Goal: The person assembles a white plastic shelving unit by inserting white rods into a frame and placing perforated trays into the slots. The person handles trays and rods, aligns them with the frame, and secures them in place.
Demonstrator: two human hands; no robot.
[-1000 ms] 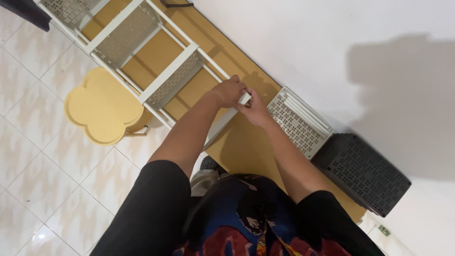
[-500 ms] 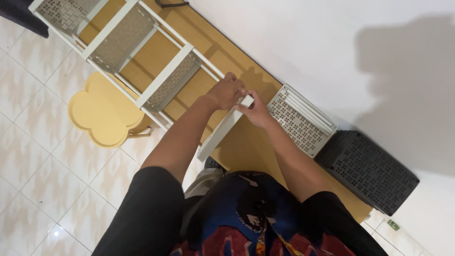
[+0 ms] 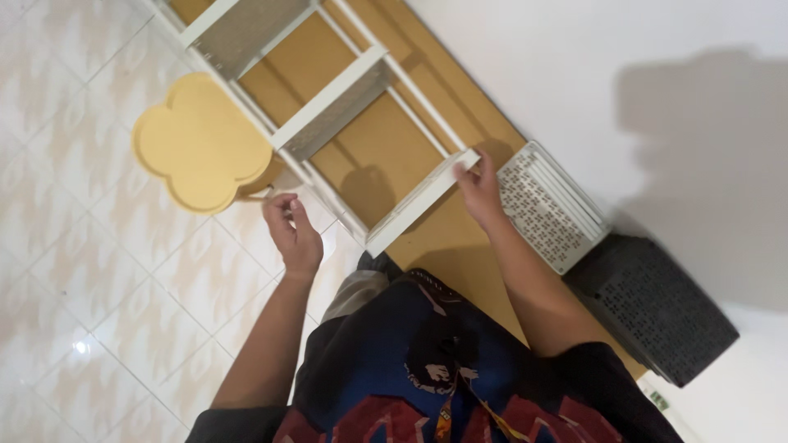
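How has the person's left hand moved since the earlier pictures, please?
Yes. The left hand has left the end of the white shelf rail, where the right hand remains, and now sits near the yellow flower-shaped stool.

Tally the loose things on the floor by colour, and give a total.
White: 2, shelf frame held by right hand, perforated panel stack
Yellow: 1, flower-shaped stool near left hand
Black: 1, perforated crate
Total: 4
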